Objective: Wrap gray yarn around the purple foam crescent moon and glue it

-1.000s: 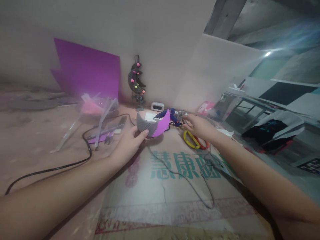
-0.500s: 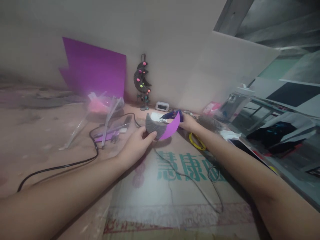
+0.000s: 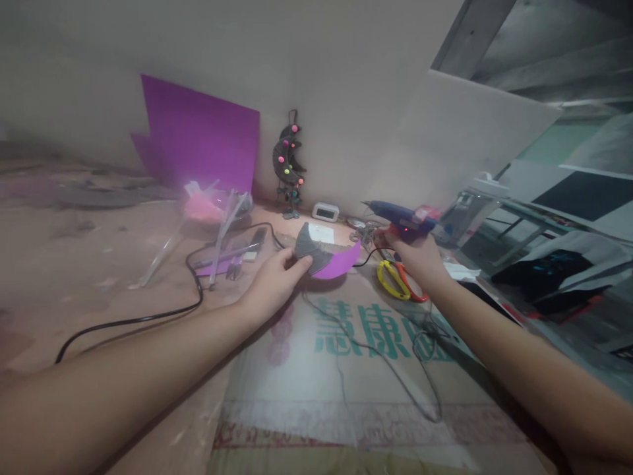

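My left hand [image 3: 279,274] pinches a crescent moon cutout [image 3: 341,262] by its left end. Grey yarn covers the left part of the crescent, and the right part is bare purple. In my right hand [image 3: 415,254] is a blue hot glue gun [image 3: 403,220], its nozzle pointing left and a small red light showing on its body. The glue gun is apart from the crescent, up and to the right of it. A grey strand of yarn [image 3: 368,349] trails from the crescent across the printed sheet below.
Scissors with yellow and red handles [image 3: 393,280] lie under my right wrist. A black cable [image 3: 143,318] crosses the left side. At the wall stand a purple sheet [image 3: 208,145], a decorated moon hanging [image 3: 287,158] and a small white clock [image 3: 325,212]. Clear bags with glue sticks [image 3: 222,231] lie left.
My right hand has drawn the glue gun away from the crescent, to the right and slightly up. The crescent has tipped flatter in my left hand. More of the scissors shows.
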A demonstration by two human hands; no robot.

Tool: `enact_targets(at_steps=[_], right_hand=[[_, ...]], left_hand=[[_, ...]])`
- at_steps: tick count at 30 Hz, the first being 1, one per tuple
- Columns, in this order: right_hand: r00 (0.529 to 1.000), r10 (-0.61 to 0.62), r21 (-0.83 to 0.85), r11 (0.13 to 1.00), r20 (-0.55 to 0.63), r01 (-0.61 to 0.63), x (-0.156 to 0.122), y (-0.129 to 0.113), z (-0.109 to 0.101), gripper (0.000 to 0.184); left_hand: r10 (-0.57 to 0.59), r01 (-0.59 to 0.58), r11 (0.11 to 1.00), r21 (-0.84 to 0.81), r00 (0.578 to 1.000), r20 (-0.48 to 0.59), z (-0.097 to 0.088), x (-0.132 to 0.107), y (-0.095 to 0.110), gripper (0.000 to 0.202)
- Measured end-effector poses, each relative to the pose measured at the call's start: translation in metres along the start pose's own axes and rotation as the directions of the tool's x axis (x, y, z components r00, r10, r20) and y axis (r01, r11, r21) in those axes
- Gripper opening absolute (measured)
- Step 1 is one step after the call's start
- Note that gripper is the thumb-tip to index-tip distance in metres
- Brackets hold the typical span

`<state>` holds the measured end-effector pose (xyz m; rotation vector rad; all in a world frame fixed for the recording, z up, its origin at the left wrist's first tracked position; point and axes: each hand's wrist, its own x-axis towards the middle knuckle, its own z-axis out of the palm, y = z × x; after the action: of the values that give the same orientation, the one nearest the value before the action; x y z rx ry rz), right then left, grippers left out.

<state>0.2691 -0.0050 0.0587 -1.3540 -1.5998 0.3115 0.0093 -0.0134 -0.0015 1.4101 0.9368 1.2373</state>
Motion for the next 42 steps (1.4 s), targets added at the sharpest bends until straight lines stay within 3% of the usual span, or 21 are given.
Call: enact_targets(at_steps=[2,5,10,14,18,24,42], right_hand=[[0.996,-0.082,-0.01,0.997,0.021,0.082,-0.022,-0.013,-0.003,0.018],[0.985,-0.161,-0.158,0.973,0.063,0.17,-0.054,-0.028,-0.004,0.019],[0.957,-0.239,-0.286,0.917,0.162,0.277,-0.08,-0.031,0.005,0.007],[0.937,-0.308,-0.258,0.904,0.165,0.342,-0.081,-0.022,0.012,0.007],[0.94,-0.23,-0.165,0.947,0.252,0.276,-0.078,-0.018,0.012,0.01],[0.914,-0.176,-0.182,0.95,0.366,0.255,-0.079,-0.017,0.013,0.015],[0.934,-0.196,-0.23,0.935,0.297,0.269,-0.078,-0.008,0.018,0.022]], left_hand=[[-0.007,0.006,1.0,0.007,1.0,0.007,0.0,-0.001,0.002,0.023],[-0.008,0.007,1.0,0.017,0.999,0.043,-0.001,-0.003,0.006,0.024],[0.004,-0.005,0.997,0.077,1.0,0.019,-0.004,0.001,0.0,0.028],[0.014,-0.013,0.992,0.124,1.0,-0.002,-0.005,0.004,-0.006,0.029],[-0.037,0.035,0.998,0.059,0.999,0.022,-0.002,0.002,-0.001,0.026],[-0.099,0.098,0.995,0.035,0.995,0.027,0.0,-0.001,0.003,0.024],[-0.079,0.073,0.989,0.131,0.996,0.039,-0.002,-0.001,-0.001,0.03]])
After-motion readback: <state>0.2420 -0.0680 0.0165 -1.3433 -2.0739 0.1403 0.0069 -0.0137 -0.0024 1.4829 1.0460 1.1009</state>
